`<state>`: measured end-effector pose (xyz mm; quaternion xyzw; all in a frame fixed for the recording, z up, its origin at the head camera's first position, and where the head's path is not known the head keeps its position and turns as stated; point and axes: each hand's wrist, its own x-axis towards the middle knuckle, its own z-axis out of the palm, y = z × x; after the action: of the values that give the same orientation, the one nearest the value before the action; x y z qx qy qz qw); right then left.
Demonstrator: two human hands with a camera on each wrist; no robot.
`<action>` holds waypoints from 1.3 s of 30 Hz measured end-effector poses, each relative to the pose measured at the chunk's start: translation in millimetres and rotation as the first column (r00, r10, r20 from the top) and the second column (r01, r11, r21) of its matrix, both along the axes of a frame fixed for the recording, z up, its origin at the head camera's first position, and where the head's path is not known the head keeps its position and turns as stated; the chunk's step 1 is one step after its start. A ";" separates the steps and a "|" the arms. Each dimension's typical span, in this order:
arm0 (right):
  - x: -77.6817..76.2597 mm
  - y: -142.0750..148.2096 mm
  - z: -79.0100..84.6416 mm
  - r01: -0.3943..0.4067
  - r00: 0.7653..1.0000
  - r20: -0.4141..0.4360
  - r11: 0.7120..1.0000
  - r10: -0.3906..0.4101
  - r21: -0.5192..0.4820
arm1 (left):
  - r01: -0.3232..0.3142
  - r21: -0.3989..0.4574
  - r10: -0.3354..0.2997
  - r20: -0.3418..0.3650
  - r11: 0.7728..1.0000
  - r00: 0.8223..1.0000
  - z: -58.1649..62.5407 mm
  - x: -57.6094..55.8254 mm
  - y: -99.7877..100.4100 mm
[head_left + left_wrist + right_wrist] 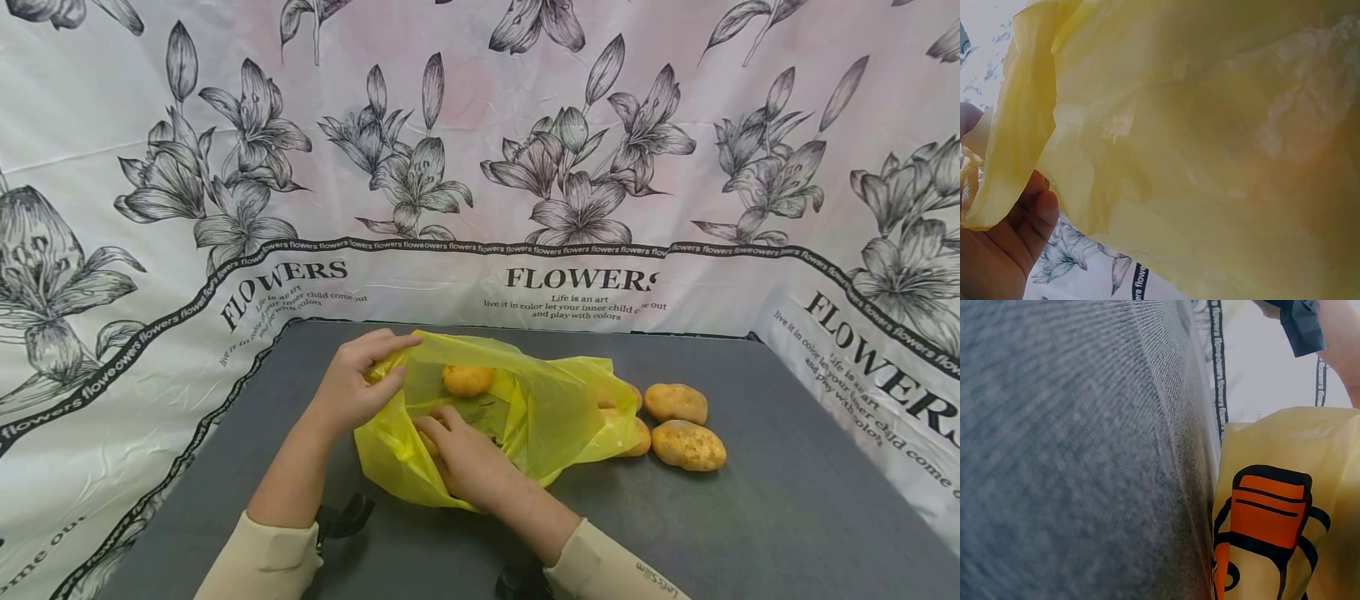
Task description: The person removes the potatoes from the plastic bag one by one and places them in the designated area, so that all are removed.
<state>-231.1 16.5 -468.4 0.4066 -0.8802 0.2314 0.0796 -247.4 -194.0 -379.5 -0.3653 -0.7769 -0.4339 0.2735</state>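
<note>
A yellow plastic bag [540,400] lies on the table, its mouth held up at the left. My left hand [358,379] grips the rim there; in the left wrist view, thumb and fingers of that hand [1007,253] show at the folded bag edge [1022,119]. My right hand [471,457] reaches into the mouth, its fingers bent over a potato [432,448] that they mostly cover. Farther back inside the bag rests another potato [467,380]. The right wrist view has the bag's side [1329,434] with an orange and black print, but no right hand.
Right of the bag, two potatoes [676,403] [688,446] lie on the dark grey table [780,467]. Two more potatoes [638,439] are partly hidden behind the bag's right end. A white flower-print cloth [420,287] stands around the back and sides.
</note>
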 end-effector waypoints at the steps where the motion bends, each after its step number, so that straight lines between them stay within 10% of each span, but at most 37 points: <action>1: -0.3 0.0 0.1 -0.004 1.000 0.001 1.000 0.004 -0.006 | 0.001 0.000 -0.001 -0.001 1.000 1.000 0.1 0.0 0.0; 26: -8.7 18.6 16.2 0.013 0.989 0.150 0.999 -0.005 -0.052 | -0.028 -0.002 0.028 0.036 1.000 0.999 -0.4 1.6 -0.9; 39: -14.6 56.5 54.1 0.042 0.965 0.262 0.996 -0.022 -0.073 | -0.037 0.012 0.036 0.051 0.999 0.998 -1.1 0.7 -1.6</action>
<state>-245.6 73.0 -414.4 0.3550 -0.8798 0.3155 -0.0176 -246.7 -195.5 -380.6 -0.3381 -0.7873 -0.4430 0.2639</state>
